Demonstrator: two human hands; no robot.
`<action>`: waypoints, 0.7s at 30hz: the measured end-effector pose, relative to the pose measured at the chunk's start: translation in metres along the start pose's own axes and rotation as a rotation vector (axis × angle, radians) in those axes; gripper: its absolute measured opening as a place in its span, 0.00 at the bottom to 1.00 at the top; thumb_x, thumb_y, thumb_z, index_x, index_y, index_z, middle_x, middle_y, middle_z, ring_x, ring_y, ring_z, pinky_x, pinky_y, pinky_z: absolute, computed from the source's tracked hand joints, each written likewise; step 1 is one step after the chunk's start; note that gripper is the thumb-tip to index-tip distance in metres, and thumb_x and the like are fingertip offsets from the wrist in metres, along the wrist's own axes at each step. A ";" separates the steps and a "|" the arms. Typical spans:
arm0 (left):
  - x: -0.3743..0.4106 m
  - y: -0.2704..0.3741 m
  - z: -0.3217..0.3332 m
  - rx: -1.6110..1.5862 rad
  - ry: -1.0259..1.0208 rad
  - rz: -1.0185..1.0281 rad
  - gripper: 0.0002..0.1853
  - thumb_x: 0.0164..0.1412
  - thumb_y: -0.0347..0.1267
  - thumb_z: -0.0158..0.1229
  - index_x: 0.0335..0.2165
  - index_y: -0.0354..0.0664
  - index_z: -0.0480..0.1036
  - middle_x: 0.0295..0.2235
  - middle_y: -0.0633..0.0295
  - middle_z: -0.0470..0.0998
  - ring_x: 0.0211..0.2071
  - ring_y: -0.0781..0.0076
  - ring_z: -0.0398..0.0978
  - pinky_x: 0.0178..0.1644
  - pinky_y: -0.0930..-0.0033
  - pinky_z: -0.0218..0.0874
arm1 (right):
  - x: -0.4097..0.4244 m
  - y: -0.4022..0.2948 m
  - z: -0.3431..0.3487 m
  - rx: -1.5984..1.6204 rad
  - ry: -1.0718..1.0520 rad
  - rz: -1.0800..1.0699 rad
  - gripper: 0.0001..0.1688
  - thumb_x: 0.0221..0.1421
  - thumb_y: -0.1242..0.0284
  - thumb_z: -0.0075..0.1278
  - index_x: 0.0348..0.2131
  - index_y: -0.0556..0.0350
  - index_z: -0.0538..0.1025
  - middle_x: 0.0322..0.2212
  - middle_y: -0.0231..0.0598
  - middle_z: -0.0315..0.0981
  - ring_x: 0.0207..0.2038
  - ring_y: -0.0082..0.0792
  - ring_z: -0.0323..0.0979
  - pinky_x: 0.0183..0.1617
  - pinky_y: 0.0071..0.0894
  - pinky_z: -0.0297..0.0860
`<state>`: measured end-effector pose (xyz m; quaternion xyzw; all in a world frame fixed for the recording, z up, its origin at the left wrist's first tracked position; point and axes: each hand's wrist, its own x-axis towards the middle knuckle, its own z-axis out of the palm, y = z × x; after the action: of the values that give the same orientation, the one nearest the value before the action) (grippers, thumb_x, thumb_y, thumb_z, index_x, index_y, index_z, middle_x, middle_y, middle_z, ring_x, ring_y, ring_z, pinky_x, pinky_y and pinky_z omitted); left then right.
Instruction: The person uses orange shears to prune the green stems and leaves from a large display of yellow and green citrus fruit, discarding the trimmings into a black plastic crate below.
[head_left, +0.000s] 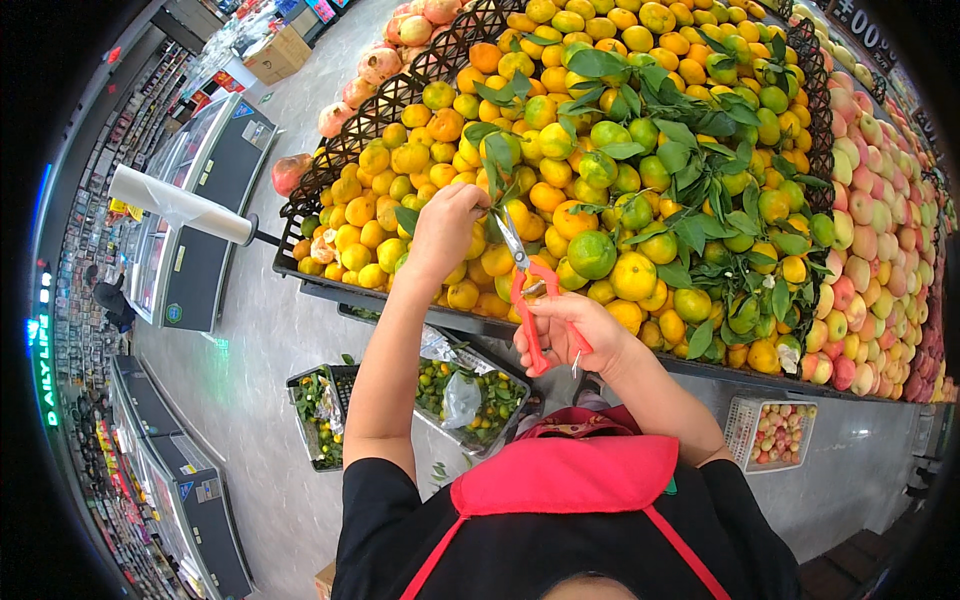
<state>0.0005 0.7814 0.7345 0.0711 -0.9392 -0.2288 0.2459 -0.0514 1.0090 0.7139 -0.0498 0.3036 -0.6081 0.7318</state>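
Note:
My right hand (574, 334) holds red-handled scissors (534, 300) with a spring between the handles. The metal blades point up and left, slightly apart, with their tips beside my left hand. My left hand (450, 225) pinches a leafy green stem (495, 176) near those tips; whether a fruit hangs from it is not plain. Both hands are over the front of a display heaped with yellow and orange mandarins (634, 276). Green mandarins (591, 255) and loose leaves (682, 165) lie among them, mostly on the right side.
Black lattice dividers (819, 112) part the mandarins from apples (862, 262) and pomegranates (379, 64). A plastic bag roll (180, 204) sticks out at left. Below the display's edge stand crates of leafy mandarins (480, 397) and a white crate of apples (739, 435). A person (112, 300) is far left.

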 end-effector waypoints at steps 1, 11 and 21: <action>0.000 -0.001 0.000 -0.006 -0.001 0.003 0.06 0.47 0.19 0.55 0.28 0.35 0.70 0.27 0.53 0.73 0.32 0.54 0.73 0.36 0.62 0.64 | 0.001 0.001 0.000 0.003 0.002 -0.001 0.15 0.61 0.63 0.39 0.38 0.56 0.69 0.27 0.48 0.74 0.28 0.41 0.75 0.30 0.40 0.74; -0.005 0.004 -0.003 -0.091 0.028 -0.010 0.08 0.47 0.18 0.56 0.30 0.35 0.72 0.28 0.54 0.74 0.31 0.58 0.73 0.36 0.68 0.64 | 0.009 0.005 0.004 -0.075 0.135 -0.131 0.13 0.60 0.62 0.45 0.32 0.53 0.67 0.15 0.37 0.67 0.13 0.28 0.67 0.14 0.25 0.65; 0.012 0.009 0.000 -1.629 0.223 -0.558 0.05 0.56 0.23 0.45 0.31 0.38 0.68 0.29 0.62 0.72 0.29 0.72 0.72 0.31 0.77 0.61 | -0.098 0.021 0.002 -0.013 0.123 -0.236 0.17 0.62 0.62 0.39 0.36 0.59 0.69 0.27 0.46 0.74 0.26 0.37 0.74 0.29 0.37 0.73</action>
<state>-0.0102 0.7867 0.7439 0.1227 -0.4017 -0.8736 0.2457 -0.0400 1.1042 0.7442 -0.0526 0.3440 -0.6900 0.6347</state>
